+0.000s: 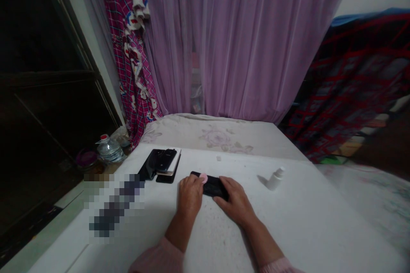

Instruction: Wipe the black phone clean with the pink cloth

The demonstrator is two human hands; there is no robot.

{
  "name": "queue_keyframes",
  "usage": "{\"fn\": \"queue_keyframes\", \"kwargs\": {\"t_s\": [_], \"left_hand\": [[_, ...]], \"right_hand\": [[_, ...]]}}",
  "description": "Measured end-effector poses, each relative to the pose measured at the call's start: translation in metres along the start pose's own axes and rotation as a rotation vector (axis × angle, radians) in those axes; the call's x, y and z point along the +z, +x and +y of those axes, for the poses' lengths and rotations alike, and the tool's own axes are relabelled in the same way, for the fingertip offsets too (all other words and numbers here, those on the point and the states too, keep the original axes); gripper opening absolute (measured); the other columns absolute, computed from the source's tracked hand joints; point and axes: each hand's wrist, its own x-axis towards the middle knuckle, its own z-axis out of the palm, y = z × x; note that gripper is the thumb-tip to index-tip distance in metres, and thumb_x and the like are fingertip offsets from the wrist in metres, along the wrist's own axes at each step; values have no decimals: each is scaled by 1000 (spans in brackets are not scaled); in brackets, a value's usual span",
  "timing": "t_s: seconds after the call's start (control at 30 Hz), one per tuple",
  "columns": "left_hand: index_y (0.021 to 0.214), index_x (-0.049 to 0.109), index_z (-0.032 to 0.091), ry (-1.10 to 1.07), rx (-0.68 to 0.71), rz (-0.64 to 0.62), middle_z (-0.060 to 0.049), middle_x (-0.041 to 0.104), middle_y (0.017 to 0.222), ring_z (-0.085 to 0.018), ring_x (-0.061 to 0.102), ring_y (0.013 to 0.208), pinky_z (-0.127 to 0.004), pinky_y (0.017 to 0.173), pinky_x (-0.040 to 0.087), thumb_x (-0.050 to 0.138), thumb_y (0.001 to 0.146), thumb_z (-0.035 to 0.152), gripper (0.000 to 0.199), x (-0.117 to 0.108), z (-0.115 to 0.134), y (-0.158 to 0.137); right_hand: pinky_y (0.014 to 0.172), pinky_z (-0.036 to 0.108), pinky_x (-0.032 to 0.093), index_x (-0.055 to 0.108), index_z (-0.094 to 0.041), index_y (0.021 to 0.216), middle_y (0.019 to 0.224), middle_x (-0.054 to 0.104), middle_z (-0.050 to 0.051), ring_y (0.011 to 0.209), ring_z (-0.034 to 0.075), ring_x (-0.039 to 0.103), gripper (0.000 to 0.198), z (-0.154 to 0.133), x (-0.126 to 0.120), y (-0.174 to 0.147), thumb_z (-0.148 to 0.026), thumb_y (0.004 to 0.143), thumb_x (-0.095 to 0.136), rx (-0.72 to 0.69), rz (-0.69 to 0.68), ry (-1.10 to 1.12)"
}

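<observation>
A black smartphone (214,187) lies on the white tabletop, its dark face upward. At its left end my left hand (190,193) is closed, with a small round pink pad (203,178) at its fingertips against the phone. Around the phone's right end my right hand (235,198) is closed, thumb on the near edge and fingers on the far edge. To the right stands a small white bottle (274,179). Several other phones (166,161), black and white, lie stacked and overlapping at the left.
A small pale square (219,158) lies beyond the phone. Floral cloth covers the table's far part (218,136), before purple curtains (243,42). Left of the table are a clear water jug (109,149) with a red cap and a blurred-out patch (117,204).
</observation>
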Motion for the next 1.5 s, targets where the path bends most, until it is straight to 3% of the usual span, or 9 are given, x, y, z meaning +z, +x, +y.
{"fn": "queue_keyframes", "kwargs": {"t_s": [0.27, 0.77, 0.9, 1.17, 1.33, 1.5], "left_hand": [[105, 69, 26, -45, 89, -121, -3, 65, 91, -20, 57, 87, -34, 82, 40, 53, 93, 16, 22, 4, 29, -4], [102, 71, 26, 0, -51, 11, -3, 65, 88, -18, 59, 84, -33, 78, 41, 53, 94, 19, 21, -4, -13, 2], [102, 70, 26, 0, -31, -17, -3, 65, 86, -19, 59, 84, -33, 79, 40, 49, 96, 21, 23, -1, 2, 2], [103, 68, 26, -34, 106, -134, -3, 65, 91, -20, 57, 87, -34, 80, 40, 51, 96, 21, 19, 5, 37, -4], [98, 70, 27, -20, 91, -96, -3, 65, 87, -19, 58, 85, -33, 79, 40, 50, 96, 23, 20, 4, 24, -3], [100, 71, 26, 8, -22, 6, -3, 65, 84, -18, 59, 80, -32, 75, 39, 49, 97, 24, 22, -3, -5, 0]], "right_hand": [[104, 49, 42, 55, -16, 130, 129, 60, 15, 120, 31, 54, 59, 1, 1, 0, -32, 75, 68, -21, 10, 11], [100, 49, 45, 53, -13, 131, 122, 63, 16, 114, 31, 57, 63, -3, 1, 0, -33, 73, 67, 8, 91, -39], [98, 49, 47, 51, -16, 133, 121, 63, 15, 111, 31, 59, 63, 2, 4, 0, -35, 75, 66, 26, 123, -38], [100, 49, 47, 49, -16, 135, 126, 61, 15, 116, 30, 57, 61, 15, 8, 1, -35, 79, 63, 1, 61, -29], [99, 49, 49, 51, -18, 133, 127, 61, 14, 117, 30, 58, 61, 16, 5, 1, -35, 77, 65, -33, 49, -5], [101, 50, 47, 53, -18, 132, 129, 61, 14, 119, 31, 57, 59, 14, 5, 0, -32, 76, 65, -23, 54, 13]]}}
